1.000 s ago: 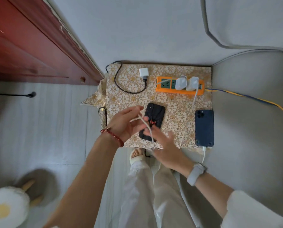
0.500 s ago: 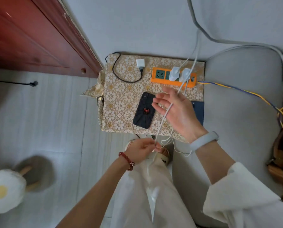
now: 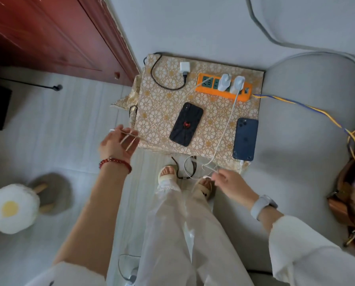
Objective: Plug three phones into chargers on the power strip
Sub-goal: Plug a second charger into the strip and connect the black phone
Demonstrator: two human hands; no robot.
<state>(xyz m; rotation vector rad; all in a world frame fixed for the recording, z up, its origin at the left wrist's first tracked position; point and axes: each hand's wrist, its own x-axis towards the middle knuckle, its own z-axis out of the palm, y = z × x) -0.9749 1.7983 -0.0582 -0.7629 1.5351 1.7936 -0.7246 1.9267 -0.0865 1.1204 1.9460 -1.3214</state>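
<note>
An orange power strip lies at the back of a small table covered by a floral cloth, with two white chargers plugged in. A third white charger with a black cable lies loose beside it. A black phone with a red spider rests mid-table. A dark blue phone lies at the right edge with a white cable at its near end. My left hand holds the end of a white cable left of the table. My right hand pinches the same cable below the table's front edge.
A grey sofa flanks the table on the right, with blue-yellow wires across it and a brown bag at its edge. A red wooden door stands at the left. A fried-egg stool sits on the floor.
My left hand has moved up and left with the cable end, and my right hand has dropped from above the table to below its front edge. The camera view has shifted.
</note>
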